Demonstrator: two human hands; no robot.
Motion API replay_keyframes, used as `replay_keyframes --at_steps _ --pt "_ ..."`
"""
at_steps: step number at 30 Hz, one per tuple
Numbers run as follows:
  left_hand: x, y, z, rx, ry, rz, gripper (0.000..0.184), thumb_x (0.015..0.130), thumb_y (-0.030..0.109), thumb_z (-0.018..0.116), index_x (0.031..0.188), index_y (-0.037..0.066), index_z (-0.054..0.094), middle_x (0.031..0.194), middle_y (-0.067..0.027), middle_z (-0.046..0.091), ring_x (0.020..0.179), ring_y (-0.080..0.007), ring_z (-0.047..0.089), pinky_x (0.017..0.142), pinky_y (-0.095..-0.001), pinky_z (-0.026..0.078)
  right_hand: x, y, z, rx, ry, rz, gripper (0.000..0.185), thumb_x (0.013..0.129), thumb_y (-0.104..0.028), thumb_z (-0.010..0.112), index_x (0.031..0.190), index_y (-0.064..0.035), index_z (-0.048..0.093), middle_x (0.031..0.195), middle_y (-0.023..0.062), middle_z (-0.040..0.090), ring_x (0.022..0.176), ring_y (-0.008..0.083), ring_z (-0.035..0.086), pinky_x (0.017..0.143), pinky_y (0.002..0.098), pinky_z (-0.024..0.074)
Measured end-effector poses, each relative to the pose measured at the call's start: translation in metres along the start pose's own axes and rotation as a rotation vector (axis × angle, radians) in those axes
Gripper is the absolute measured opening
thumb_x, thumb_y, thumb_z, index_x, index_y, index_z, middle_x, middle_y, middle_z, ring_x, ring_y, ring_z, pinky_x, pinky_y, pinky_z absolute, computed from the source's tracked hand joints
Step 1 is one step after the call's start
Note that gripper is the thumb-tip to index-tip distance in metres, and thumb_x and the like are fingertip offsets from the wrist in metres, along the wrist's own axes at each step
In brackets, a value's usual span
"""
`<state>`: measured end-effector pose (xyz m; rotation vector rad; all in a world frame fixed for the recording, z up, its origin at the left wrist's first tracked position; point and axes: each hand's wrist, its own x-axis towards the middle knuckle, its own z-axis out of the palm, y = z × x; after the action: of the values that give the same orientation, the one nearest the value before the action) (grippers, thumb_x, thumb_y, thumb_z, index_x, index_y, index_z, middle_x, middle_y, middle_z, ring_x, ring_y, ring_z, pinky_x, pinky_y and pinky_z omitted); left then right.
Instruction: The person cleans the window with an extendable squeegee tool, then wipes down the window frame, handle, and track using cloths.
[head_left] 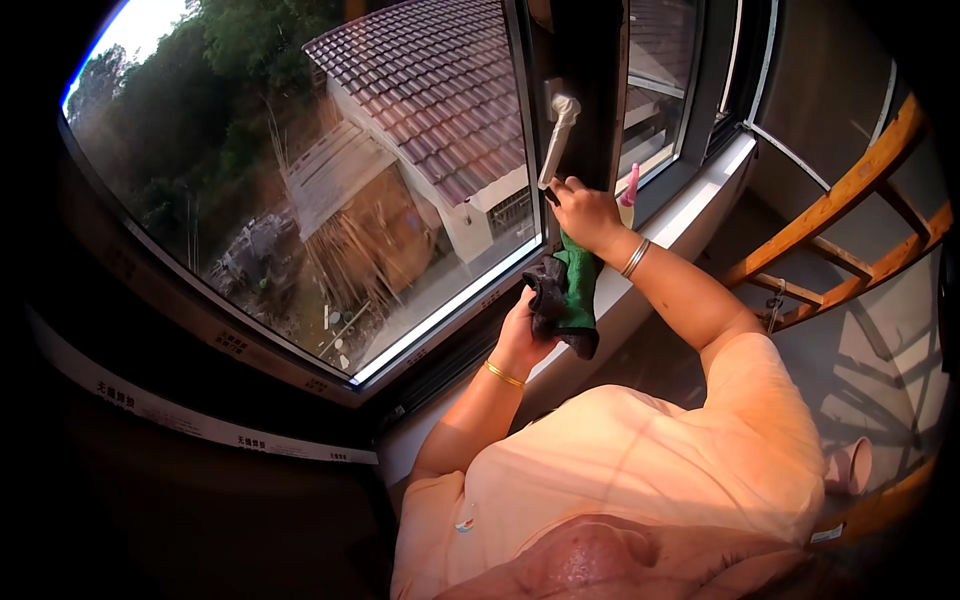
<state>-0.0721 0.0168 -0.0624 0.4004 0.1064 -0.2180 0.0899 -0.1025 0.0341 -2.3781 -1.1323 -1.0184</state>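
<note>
My left hand (523, 335) is closed around a bunched green and black cloth (577, 290), its fingers partly hidden behind the dark folds. My right hand (587, 212) is just above the cloth, fingers curled in a pinch against the dark window frame. A small dark bit shows at those fingertips; I cannot make out what it is. Right above them is the lower end of a window handle (561, 140), which points downward and looks wrapped in clear film. Behind my right wrist stands a bottle with a pink top (630, 188), partly hidden.
The large window pane (400, 200) fills the left, with a tiled roof outside. A white sill (700, 185) runs along to the right. At right leans a wooden ladder (830, 220). A pinkish container (850, 465) is on the floor. Printed film (190, 415) covers the frame's lower edge.
</note>
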Motion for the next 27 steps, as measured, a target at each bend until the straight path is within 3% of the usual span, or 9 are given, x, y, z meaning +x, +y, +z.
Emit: replay_keyframes --at_steps 4,6,8,12,14,19,24,27 --pt "0.015 0.001 0.006 0.007 0.008 0.043 0.034 0.102 0.028 0.046 0.135 0.021 0.050 0.125 -0.0050 0.061 0.112 -0.0270 0.060 0.090 -0.0492 0.051 0.010 0.019 0.024 0.028 0.165 -0.119 0.026 0.087 -0.023 0.065 0.108 -0.0089 0.062 0.088 0.0066 0.058 0.064 0.0265 0.067 0.055 0.0388 0.0551" --pt "0.021 0.003 0.006 0.039 -0.014 0.096 0.041 0.101 0.033 0.048 0.131 0.007 0.055 0.129 -0.0118 0.061 0.120 -0.0288 0.057 0.106 -0.0465 0.043 0.014 0.021 0.033 0.017 0.208 -0.153 0.024 0.085 -0.020 0.064 0.106 -0.0083 0.062 0.086 0.0055 0.055 0.061 0.0246 0.065 0.053 0.0377 0.0537" --pt "0.026 0.005 0.006 0.021 0.022 0.118 0.041 0.101 0.033 0.048 0.131 0.006 0.056 0.129 -0.0118 0.062 0.119 -0.0287 0.058 0.105 -0.0459 0.044 0.016 0.025 0.046 -0.022 0.228 -0.221 0.026 0.081 -0.018 0.065 0.105 -0.0075 0.061 0.084 0.0047 0.054 0.058 0.0225 0.064 0.051 0.0345 0.0523" --pt "0.034 0.001 -0.019 0.013 0.048 0.066 0.039 0.101 0.031 0.048 0.128 0.005 0.056 0.125 -0.0117 0.063 0.115 -0.0286 0.060 0.103 -0.0450 0.046 -0.005 0.018 0.061 -0.166 0.108 -0.217 0.031 0.084 -0.016 0.058 0.113 -0.0040 0.063 0.081 0.0038 0.058 0.057 0.0179 0.063 0.051 0.0303 0.0510" --pt "0.031 -0.003 -0.018 0.023 0.070 0.030 0.028 0.101 0.024 0.048 0.128 0.022 0.054 0.120 -0.0043 0.063 0.108 -0.0245 0.062 0.088 -0.0444 0.052 -0.016 0.010 0.069 -0.267 0.044 -0.227 0.044 0.084 -0.016 0.054 0.123 0.0023 0.060 0.080 0.0039 0.059 0.057 0.0161 0.062 0.051 0.0277 0.0497" --pt "0.022 -0.007 -0.042 -0.002 0.173 0.012 0.032 0.102 0.031 0.047 0.125 0.012 0.057 0.122 -0.0082 0.063 0.109 -0.0273 0.061 0.092 -0.0476 0.051 -0.051 -0.007 0.099 -0.288 -0.072 -0.150 0.048 0.084 -0.017 0.054 0.126 0.0061 0.057 0.080 0.0049 0.058 0.057 0.0159 0.061 0.049 0.0285 0.0494" --pt "0.010 -0.013 -0.067 0.015 0.192 -0.023 0.031 0.102 0.033 0.048 0.124 0.013 0.058 0.120 -0.0087 0.064 0.109 -0.0269 0.061 0.092 -0.0470 0.051 -0.086 -0.017 0.133 -0.223 -0.270 -0.065 0.052 0.086 -0.017 0.053 0.130 0.0104 0.053 0.083 0.0077 0.064 0.059 0.0176 0.066 0.051 0.0297 0.0541" --pt "0.003 -0.015 -0.070 0.018 0.206 -0.025 0.032 0.102 0.034 0.048 0.123 0.013 0.058 0.120 -0.0089 0.064 0.109 -0.0268 0.061 0.092 -0.0466 0.051 -0.092 -0.018 0.136 -0.087 -0.326 0.009 0.031 0.087 -0.015 0.054 0.111 0.0040 0.057 0.080 0.0094 0.066 0.061 0.0216 0.070 0.052 0.0339 0.0563"
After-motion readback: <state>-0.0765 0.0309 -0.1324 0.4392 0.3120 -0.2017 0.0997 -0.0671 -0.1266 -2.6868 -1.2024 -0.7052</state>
